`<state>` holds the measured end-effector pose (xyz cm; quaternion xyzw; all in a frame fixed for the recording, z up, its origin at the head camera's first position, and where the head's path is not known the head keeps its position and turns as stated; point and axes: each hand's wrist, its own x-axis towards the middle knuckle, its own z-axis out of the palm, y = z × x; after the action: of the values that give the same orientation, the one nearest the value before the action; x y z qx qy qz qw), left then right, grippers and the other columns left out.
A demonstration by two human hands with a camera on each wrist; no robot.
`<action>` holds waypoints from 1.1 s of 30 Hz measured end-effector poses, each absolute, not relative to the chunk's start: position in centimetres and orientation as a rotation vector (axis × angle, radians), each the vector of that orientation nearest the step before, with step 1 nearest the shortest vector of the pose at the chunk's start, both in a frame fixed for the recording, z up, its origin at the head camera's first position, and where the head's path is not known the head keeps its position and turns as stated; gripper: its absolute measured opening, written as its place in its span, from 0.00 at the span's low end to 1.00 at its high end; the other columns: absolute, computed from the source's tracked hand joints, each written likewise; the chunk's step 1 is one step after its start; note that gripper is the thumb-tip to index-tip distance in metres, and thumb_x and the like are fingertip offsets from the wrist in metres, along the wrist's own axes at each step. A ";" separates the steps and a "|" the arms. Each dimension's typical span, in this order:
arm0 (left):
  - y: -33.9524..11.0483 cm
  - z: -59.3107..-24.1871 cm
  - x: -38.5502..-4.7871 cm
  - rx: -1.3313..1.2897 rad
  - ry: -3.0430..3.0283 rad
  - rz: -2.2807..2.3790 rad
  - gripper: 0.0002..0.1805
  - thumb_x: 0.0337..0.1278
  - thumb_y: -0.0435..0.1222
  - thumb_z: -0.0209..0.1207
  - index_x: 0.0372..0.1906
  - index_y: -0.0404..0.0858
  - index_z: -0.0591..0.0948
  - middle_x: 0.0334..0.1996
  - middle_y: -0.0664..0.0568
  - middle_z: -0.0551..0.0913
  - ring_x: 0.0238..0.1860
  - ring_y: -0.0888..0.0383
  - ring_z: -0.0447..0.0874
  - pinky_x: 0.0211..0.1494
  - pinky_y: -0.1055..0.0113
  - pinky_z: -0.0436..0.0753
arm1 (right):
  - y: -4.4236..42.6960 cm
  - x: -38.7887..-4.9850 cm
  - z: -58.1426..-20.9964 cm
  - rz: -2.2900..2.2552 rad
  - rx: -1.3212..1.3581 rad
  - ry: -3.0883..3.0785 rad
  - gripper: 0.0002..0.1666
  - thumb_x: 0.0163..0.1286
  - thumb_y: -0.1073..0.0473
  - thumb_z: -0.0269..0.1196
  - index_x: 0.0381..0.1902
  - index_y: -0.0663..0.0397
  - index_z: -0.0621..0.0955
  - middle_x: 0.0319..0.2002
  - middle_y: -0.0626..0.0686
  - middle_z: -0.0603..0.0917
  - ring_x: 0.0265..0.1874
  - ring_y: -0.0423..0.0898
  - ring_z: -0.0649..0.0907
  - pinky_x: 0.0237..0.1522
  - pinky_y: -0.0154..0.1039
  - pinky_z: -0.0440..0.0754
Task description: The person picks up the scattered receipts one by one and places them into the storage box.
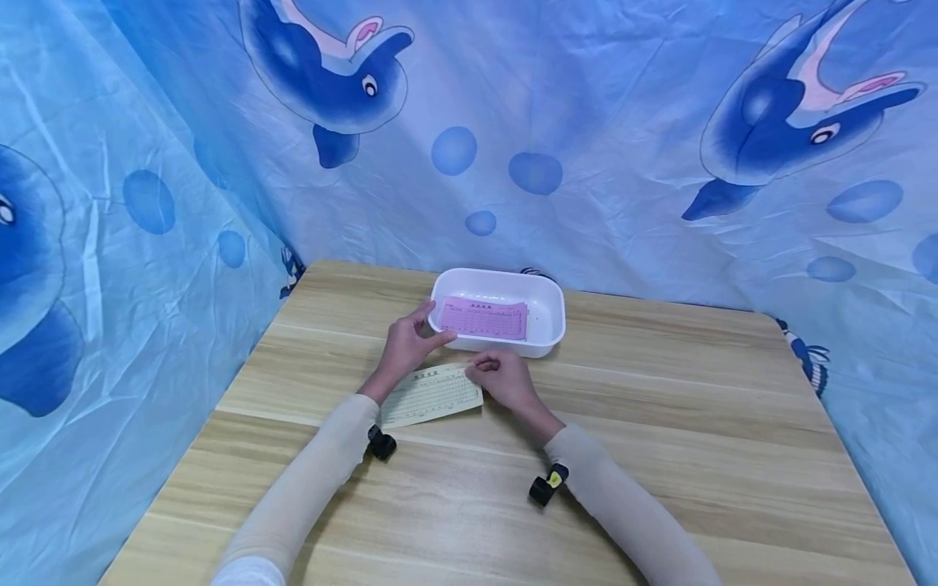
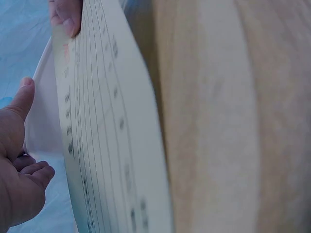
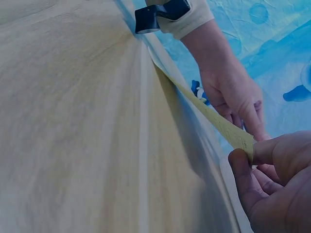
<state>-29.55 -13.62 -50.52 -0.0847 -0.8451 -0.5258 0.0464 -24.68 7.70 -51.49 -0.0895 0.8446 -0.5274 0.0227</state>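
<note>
A white plastic box (image 1: 547,313) stands on the wooden table, with pink printed slips (image 1: 484,317) lying in it. At its near left corner my left hand (image 1: 405,346) holds the box, thumb toward the front wall and fingers at the left side. Between thumb and index finger, my right hand (image 1: 506,381) pinches the upper right corner of a pale yellow-green printed paper slip (image 1: 436,396). This slip is raised at an angle above the table in the right wrist view, in front of the box. My left wrist partly hides its left end.
The wood-grain table (image 1: 659,456) extends to both sides and toward me. A blue curtain (image 1: 615,236) with dolphins hangs behind the table and along its sides. Small black cameras (image 1: 548,486) are strapped to both wrists.
</note>
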 end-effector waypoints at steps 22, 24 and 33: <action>-13.8 -50.7 -29.8 -0.280 -2.574 -1.603 0.48 0.53 0.48 0.75 0.75 0.32 0.67 0.77 0.39 0.61 0.78 0.47 0.59 0.76 0.56 0.66 | 13.3 -23.3 -47.4 -1.688 -0.215 2.642 0.04 0.62 0.64 0.74 0.35 0.57 0.89 0.31 0.51 0.89 0.31 0.42 0.86 0.36 0.33 0.84; -13.8 -50.7 -29.8 -0.282 -2.573 -1.604 0.48 0.53 0.48 0.75 0.75 0.32 0.67 0.77 0.38 0.61 0.78 0.47 0.59 0.77 0.56 0.65 | 13.6 -23.3 -46.8 -1.702 -0.203 2.641 0.04 0.63 0.64 0.74 0.35 0.58 0.89 0.31 0.53 0.89 0.31 0.42 0.85 0.36 0.33 0.84; -13.7 -50.5 -30.0 -0.271 -2.584 -1.584 0.48 0.52 0.45 0.76 0.74 0.32 0.67 0.76 0.38 0.62 0.77 0.45 0.60 0.76 0.54 0.66 | 14.9 -23.8 -44.1 -1.763 -0.141 2.624 0.08 0.66 0.62 0.72 0.40 0.61 0.88 0.35 0.56 0.89 0.33 0.43 0.85 0.36 0.31 0.84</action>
<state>-30.00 -13.73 -50.51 -0.0891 -0.8482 -0.5199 0.0493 -23.84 14.93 -44.13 -0.0447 0.8292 -0.5570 -0.0113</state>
